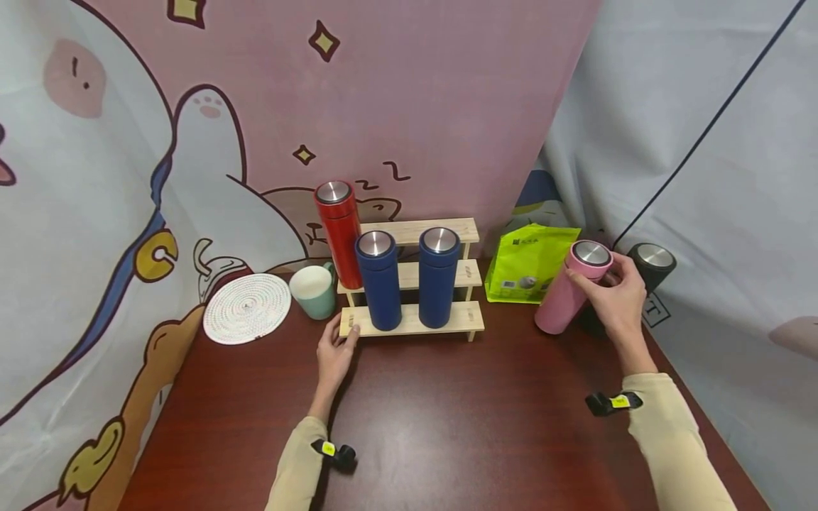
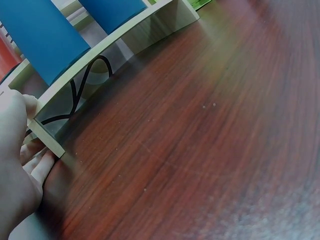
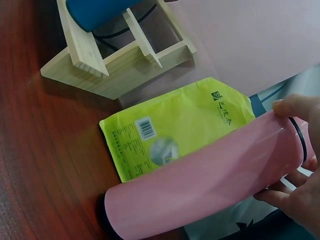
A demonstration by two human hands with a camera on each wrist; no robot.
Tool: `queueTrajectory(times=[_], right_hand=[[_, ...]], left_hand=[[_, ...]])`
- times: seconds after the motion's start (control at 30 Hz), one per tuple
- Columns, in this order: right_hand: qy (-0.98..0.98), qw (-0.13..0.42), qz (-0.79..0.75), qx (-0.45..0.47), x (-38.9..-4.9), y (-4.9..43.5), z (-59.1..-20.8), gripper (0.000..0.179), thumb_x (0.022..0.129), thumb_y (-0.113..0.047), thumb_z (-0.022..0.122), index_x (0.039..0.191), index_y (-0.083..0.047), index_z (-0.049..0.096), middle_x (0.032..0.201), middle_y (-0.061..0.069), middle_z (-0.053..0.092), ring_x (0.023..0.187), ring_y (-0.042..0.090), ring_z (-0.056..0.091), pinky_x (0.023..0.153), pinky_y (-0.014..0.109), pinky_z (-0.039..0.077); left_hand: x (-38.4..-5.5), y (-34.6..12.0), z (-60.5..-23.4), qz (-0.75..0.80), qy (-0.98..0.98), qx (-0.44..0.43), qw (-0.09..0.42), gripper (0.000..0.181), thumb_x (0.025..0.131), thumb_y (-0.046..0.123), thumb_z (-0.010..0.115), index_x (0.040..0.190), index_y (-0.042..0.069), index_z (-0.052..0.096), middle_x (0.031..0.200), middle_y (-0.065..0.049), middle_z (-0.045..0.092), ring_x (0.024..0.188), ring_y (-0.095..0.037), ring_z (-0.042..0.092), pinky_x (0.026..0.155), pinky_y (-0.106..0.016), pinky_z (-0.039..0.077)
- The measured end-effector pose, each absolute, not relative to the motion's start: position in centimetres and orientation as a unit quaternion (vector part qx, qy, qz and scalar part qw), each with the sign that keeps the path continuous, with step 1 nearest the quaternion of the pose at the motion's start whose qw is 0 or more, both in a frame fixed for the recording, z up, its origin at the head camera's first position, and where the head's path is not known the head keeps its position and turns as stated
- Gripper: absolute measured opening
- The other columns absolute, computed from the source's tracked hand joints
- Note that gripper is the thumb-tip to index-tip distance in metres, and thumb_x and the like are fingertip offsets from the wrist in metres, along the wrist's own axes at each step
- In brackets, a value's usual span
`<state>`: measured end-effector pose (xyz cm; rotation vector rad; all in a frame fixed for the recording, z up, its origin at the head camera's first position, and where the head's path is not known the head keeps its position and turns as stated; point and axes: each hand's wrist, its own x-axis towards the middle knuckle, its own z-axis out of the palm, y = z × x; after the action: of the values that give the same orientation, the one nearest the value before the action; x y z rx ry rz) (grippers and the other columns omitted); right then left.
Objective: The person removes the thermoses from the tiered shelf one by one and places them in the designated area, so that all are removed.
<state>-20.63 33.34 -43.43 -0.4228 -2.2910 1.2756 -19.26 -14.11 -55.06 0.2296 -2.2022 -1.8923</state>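
Note:
My right hand (image 1: 618,297) grips a pink thermos flask (image 1: 564,301) near its silver-topped lid, thumb on one side and fingers on the other. In the head view the flask leans with its top to the right. My left hand (image 1: 336,353) holds the front left corner of a three-step wooden rack (image 1: 409,323), thumb on top and fingers beneath. On the rack's lowest step stand two blue thermos flasks (image 1: 380,284) side by side. A red thermos flask (image 1: 341,238) stands further back at the rack's left end.
Left of the rack are a mint green mug (image 1: 313,292) and a round woven mat (image 1: 248,309). A lime green bag (image 1: 529,262) stands behind the pink flask. A black thermos flask (image 1: 650,264) is behind my right hand. Printed cloth hangs round the brown table (image 1: 434,419).

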Motion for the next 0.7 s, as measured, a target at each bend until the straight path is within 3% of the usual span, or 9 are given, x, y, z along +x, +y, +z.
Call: queueTrajectory(times=[0.17,0.47,0.7], right_hand=[[-0.838,0.229,0.468,-0.16,-20.5,33.5,-43.9,0.074,0.083,-0.043,0.083,0.144,-0.014,0.051,0.137,0.005,0.057,0.128,0.023,0.057,0.11,0.039,0.047],[-0.839,0.231,0.467,-0.155,-20.5,33.4,-44.3,0.075,0.082,-0.041,0.084,0.144,-0.015,0.05,0.137,0.004,0.056,0.127,0.024,0.058,0.107,0.034,0.05],[-0.837,0.248,0.465,-0.145,-20.7,33.4,-43.2,0.076,0.082,-0.036,0.085,0.147,-0.021,0.048,0.134,0.004,0.057,0.11,0.003,0.057,0.103,0.02,0.049]], left_hand=[[-19.0,-13.9,-54.5,-0.638,-0.756,0.084,0.119,0.055,0.096,0.012,0.07,0.146,-0.002,0.05,0.13,-0.026,0.065,0.116,-0.037,0.066,0.094,-0.034,0.054],[-19.1,-14.0,-55.0,-0.649,-0.747,0.065,0.128,0.055,0.096,0.009,0.07,0.145,-0.004,0.05,0.127,-0.029,0.066,0.108,-0.034,0.067,0.079,-0.014,0.052],[-19.1,-14.2,-54.9,-0.646,-0.751,0.069,0.119,0.056,0.097,0.013,0.07,0.147,-0.002,0.05,0.129,-0.027,0.066,0.112,-0.036,0.067,0.084,-0.017,0.052]])
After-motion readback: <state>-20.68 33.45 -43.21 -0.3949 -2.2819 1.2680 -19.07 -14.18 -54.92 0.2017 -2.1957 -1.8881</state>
